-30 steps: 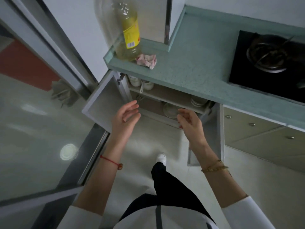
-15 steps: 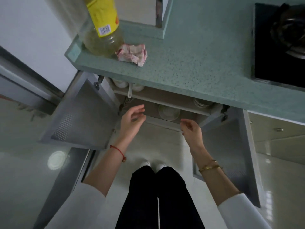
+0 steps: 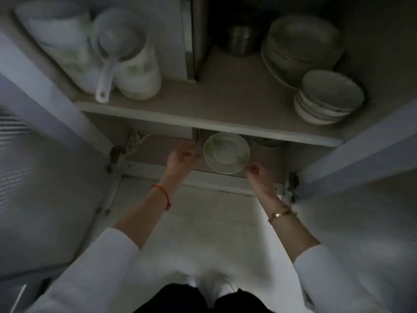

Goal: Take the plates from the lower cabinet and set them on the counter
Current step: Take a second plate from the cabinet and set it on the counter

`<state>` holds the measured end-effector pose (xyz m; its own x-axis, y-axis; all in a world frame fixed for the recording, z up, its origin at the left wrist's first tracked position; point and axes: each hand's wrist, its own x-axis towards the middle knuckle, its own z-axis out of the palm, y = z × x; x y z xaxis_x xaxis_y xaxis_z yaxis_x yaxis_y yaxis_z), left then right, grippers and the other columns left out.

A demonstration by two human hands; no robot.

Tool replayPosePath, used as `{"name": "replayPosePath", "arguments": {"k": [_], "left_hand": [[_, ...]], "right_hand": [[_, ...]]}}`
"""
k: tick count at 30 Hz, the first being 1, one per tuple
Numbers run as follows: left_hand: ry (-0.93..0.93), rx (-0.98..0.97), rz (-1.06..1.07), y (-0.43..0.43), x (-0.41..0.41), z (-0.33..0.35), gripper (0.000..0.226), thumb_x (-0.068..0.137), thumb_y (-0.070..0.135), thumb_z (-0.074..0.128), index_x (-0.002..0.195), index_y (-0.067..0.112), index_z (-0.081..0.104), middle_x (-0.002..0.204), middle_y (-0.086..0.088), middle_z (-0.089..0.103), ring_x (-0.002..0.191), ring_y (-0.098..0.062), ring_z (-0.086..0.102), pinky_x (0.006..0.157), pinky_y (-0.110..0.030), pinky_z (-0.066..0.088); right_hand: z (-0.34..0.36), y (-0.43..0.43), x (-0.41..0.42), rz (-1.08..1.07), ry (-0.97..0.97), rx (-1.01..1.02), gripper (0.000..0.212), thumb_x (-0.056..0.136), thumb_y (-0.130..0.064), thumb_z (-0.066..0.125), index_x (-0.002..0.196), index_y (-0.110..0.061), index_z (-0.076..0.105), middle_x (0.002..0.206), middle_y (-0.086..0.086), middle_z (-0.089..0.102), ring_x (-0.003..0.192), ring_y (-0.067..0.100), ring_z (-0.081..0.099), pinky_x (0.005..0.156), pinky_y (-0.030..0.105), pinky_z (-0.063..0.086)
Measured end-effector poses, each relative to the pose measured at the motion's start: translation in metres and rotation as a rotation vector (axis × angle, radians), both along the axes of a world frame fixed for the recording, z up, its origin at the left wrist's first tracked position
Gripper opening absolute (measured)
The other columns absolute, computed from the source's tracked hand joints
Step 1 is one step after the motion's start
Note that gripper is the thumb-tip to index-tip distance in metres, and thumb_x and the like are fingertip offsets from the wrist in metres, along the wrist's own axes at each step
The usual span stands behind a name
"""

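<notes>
Two cabinet doors, the left door point(image 3: 45, 188) and the right door point(image 3: 365, 199), stand swung wide, leaving the full width of the lower cabinet open to the front. One upper shelf point(image 3: 225, 105) divides the interior, and its front edge overhangs the rear part of the bottom shelf point(image 3: 158, 152).

Upper shelf, left side: two white containers with green print point(image 3: 135, 71), standing side by side and touching, with one white scoop point(image 3: 108, 64) propped in the right-hand one, its handle reaching down to the shelf edge. Upper shelf, right side: two stacks of dishes, one large stack point(image 3: 302, 44) at the back and one smaller stack point(image 3: 327, 98) just in front of it near the shelf edge. One metal cup point(image 3: 241, 39) stands in the dark rear centre. The exact dish count per stack cannot be told.

Bottom shelf: one stack of plates point(image 3: 226, 153) with a green pattern sits centre, partly under the upper shelf edge. Bare shelf lies to its left.

Two hands flank this stack. The left hand point(image 3: 180, 158) is just beside its left rim, fingers loosely curled and holding nothing. The right hand point(image 3: 257, 175) is at the lower right rim, fingers curled inward; whether they touch the rim cannot be told through the blur.
</notes>
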<state>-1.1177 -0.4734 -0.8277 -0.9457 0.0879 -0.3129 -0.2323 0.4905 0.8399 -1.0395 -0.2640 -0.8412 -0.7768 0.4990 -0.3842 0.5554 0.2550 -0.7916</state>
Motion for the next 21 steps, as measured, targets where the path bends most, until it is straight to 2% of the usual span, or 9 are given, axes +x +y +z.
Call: {"name": "replayPosePath", "arguments": {"k": [4, 7, 9, 11, 13, 16, 17, 19, 21], "left_hand": [[-0.005, 0.051, 0.028, 0.023, -0.037, -0.084, 0.046, 0.085, 0.012, 0.072, 0.129, 0.012, 0.059, 0.128, -0.009, 0.062, 0.107, -0.025, 0.064, 0.074, -0.016, 0.048], [-0.006, 0.035, 0.043, 0.037, -0.058, -0.130, 0.054, 0.082, 0.009, 0.075, 0.133, 0.005, 0.056, 0.133, -0.014, 0.059, 0.117, -0.030, 0.060, 0.096, -0.033, 0.051], [-0.002, -0.023, 0.021, 0.041, -0.071, -0.154, 0.059, 0.080, 0.013, 0.077, 0.134, 0.005, 0.056, 0.134, -0.015, 0.060, 0.116, -0.032, 0.062, 0.102, -0.042, 0.050], [-0.011, -0.101, -0.043, 0.044, -0.081, -0.167, 0.065, 0.078, 0.023, 0.077, 0.138, 0.008, 0.054, 0.136, -0.017, 0.058, 0.117, -0.032, 0.062, 0.102, -0.042, 0.050], [-0.018, -0.154, -0.076, 0.049, -0.088, -0.171, 0.078, 0.067, 0.037, 0.070, 0.136, 0.004, 0.055, 0.133, -0.020, 0.061, 0.121, -0.034, 0.059, 0.102, -0.040, 0.047], [0.056, -0.173, -0.123, 0.057, -0.091, -0.170, 0.070, 0.056, 0.038, 0.056, 0.111, -0.004, 0.068, 0.114, -0.026, 0.070, 0.112, -0.037, 0.064, 0.091, -0.030, 0.047], [0.079, -0.159, -0.131, 0.059, -0.092, -0.170, 0.072, 0.053, 0.040, 0.054, 0.109, -0.003, 0.070, 0.112, -0.025, 0.071, 0.110, -0.037, 0.065, 0.089, -0.027, 0.047], [0.096, -0.142, -0.145, 0.061, -0.092, -0.169, 0.077, 0.050, 0.041, 0.051, 0.112, -0.002, 0.071, 0.113, -0.025, 0.071, 0.110, -0.036, 0.065, 0.094, -0.034, 0.049], [0.099, -0.192, -0.151, 0.063, -0.092, -0.168, 0.068, 0.055, 0.031, 0.050, 0.112, -0.001, 0.071, 0.113, -0.025, 0.070, 0.109, -0.038, 0.064, 0.094, -0.038, 0.048]], "right_hand": [[-0.082, 0.020, -0.034, -0.033, 0.043, 0.029, 0.031, 0.089, -0.007, 0.062, 0.119, 0.000, 0.062, 0.098, 0.016, 0.066, 0.100, 0.033, 0.064, 0.089, 0.036, 0.050], [-0.124, 0.036, -0.056, -0.023, 0.061, 0.077, 0.032, 0.088, -0.003, 0.062, 0.118, 0.005, 0.061, 0.092, 0.014, 0.062, 0.105, 0.041, 0.062, 0.097, 0.047, 0.049], [-0.145, 0.045, -0.070, 0.016, 0.031, 0.156, 0.033, 0.088, -0.008, 0.062, 0.119, 0.003, 0.062, 0.102, 0.018, 0.067, 0.110, 0.039, 0.060, 0.096, 0.044, 0.049], [-0.162, 0.055, -0.083, 0.032, 0.007, 0.220, 0.033, 0.089, -0.010, 0.060, 0.120, 0.001, 0.062, 0.116, 0.022, 0.066, 0.115, 0.038, 0.056, 0.097, 0.042, 0.046], [-0.174, 0.063, -0.094, 0.046, -0.009, 0.287, 0.031, 0.089, -0.008, 0.056, 0.118, 0.002, 0.062, 0.121, 0.021, 0.064, 0.114, 0.037, 0.054, 0.096, 0.036, 0.042], [-0.184, 0.070, -0.104, 0.049, -0.020, 0.324, 0.030, 0.087, -0.005, 0.053, 0.114, 0.004, 0.063, 0.118, 0.022, 0.066, 0.112, 0.038, 0.056, 0.094, 0.038, 0.044], [-0.187, 0.071, -0.106, 0.038, -0.010, 0.319, 0.030, 0.086, -0.003, 0.053, 0.114, 0.004, 0.064, 0.116, 0.023, 0.066, 0.112, 0.039, 0.055, 0.093, 0.038, 0.044], [-0.189, 0.071, -0.109, 0.036, 0.004, 0.320, 0.032, 0.086, -0.001, 0.051, 0.115, 0.004, 0.064, 0.117, 0.024, 0.066, 0.113, 0.040, 0.053, 0.091, 0.036, 0.043], [-0.190, 0.070, -0.112, 0.029, 0.021, 0.305, 0.035, 0.086, 0.000, 0.052, 0.119, 0.004, 0.063, 0.118, 0.024, 0.065, 0.115, 0.039, 0.053, 0.092, 0.036, 0.045]]}}
